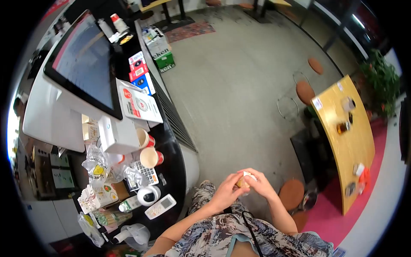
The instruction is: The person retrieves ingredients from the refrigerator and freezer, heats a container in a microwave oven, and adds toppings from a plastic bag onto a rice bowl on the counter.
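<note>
Close in front of my body, both hands meet around a small yellowish thing with white wrapping (pixel 242 181). My left hand (pixel 225 191) has its fingers curled over one side of it. From the other side, the fingers of my right hand (pixel 261 187) press in against it. Much of the thing is covered by fingers, and its exact kind cannot be made out. To the left of my hands, an air-conditioner remote (pixel 161 206) lies on the black counter (pixel 174 171) beside a round white camera-like device (pixel 148 195).
On the counter stand a large monitor (pixel 85 60), paper cups (pixel 150 157), a calculator (pixel 147 174), plastic bags (pixel 96 165) and payment-code signs (pixel 139 103). A wooden table (pixel 349 145) with small items is at right, near brown stools (pixel 292 193). Grey floor (pixel 239 98) lies ahead.
</note>
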Demonstrator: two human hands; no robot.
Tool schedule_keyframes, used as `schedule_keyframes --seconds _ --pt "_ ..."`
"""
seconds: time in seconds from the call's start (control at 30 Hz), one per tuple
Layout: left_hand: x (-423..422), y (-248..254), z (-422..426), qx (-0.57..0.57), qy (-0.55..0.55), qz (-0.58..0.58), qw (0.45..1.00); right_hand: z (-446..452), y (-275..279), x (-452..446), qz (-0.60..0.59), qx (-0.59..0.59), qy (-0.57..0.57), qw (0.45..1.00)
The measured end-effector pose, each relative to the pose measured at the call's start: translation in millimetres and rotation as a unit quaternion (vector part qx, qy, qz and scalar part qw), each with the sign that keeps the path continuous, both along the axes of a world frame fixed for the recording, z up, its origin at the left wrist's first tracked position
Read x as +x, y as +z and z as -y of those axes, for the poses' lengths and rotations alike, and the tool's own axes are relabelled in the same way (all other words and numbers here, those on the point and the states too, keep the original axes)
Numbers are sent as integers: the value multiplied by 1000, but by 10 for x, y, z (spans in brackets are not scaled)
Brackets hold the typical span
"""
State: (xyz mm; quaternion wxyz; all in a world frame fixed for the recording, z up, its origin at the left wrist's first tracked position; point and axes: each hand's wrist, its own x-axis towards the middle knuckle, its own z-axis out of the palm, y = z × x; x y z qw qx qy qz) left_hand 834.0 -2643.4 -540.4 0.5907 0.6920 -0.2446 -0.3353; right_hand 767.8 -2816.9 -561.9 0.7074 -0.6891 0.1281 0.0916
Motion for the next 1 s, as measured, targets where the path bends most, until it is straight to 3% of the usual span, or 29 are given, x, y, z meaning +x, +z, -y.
schedule_keyframes --seconds 0.07,0.13,0.27,0.4,0.5,0.57,0.63,0.73,0.8,0.9,1.0 --pt "349 48 154 -6 44 33 998 131 -12 434 2 28 -15 1000" --pt "778 126 249 43 80 10 996 234 -19 968 38 -17 17 999" --pt "1622 -104 455 -30 211 19 977 444 55 2181 76 -74 89 990" --pt "2655 -87 712 -29 252 51 966 691 152 3433 73 -94 162 980" --pt "3275 56 858 1 332 57 941 719 89 4264 -45 63 147 986" --pt "3614 155 771 70 406 144 900 589 18 5022 22 -44 184 982" --pt "3863 126 604 95 423 128 892 371 -98 5856 71 -99 209 970" --pt "4265 12 478 111 463 91 875 -122 -456 7282 282 -214 231 906" --pt "4528 -121 469 129 498 66 855 -572 89 7956 386 -240 198 868" --pt "5079 -247 530 141 533 45 833 -1152 792 8786 572 -256 133 767" --pt "5842 -384 541 149 566 22 810 -1633 661 9647 632 -237 128 726"
